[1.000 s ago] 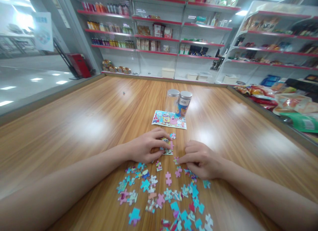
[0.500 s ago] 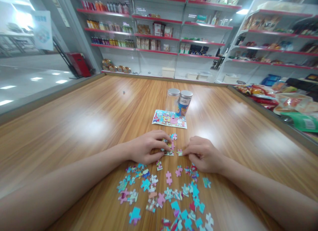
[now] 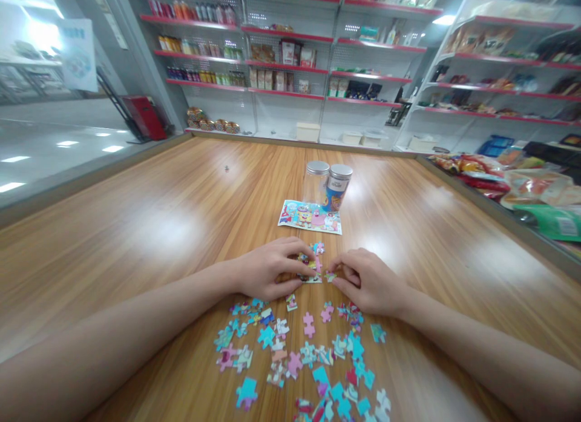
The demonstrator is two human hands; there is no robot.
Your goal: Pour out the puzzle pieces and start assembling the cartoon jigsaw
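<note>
My left hand (image 3: 267,270) rests on the wooden table (image 3: 172,228), its fingers closed on a small joined cluster of puzzle pieces (image 3: 313,266). My right hand (image 3: 367,280) pinches a single puzzle piece (image 3: 330,276) and holds it against the right edge of that cluster. Several loose blue and pink puzzle pieces (image 3: 308,355) lie scattered on the table just in front of both hands.
A printed picture card (image 3: 310,217) lies beyond the hands, with two metal-lidded jars (image 3: 327,186) behind it. Snack packets (image 3: 521,186) are piled along the right edge. Stocked store shelves (image 3: 290,65) line the back wall.
My right hand has lifted a piece from the loose pile and carried it up and left to the cluster. My left hand has stayed on the cluster.
</note>
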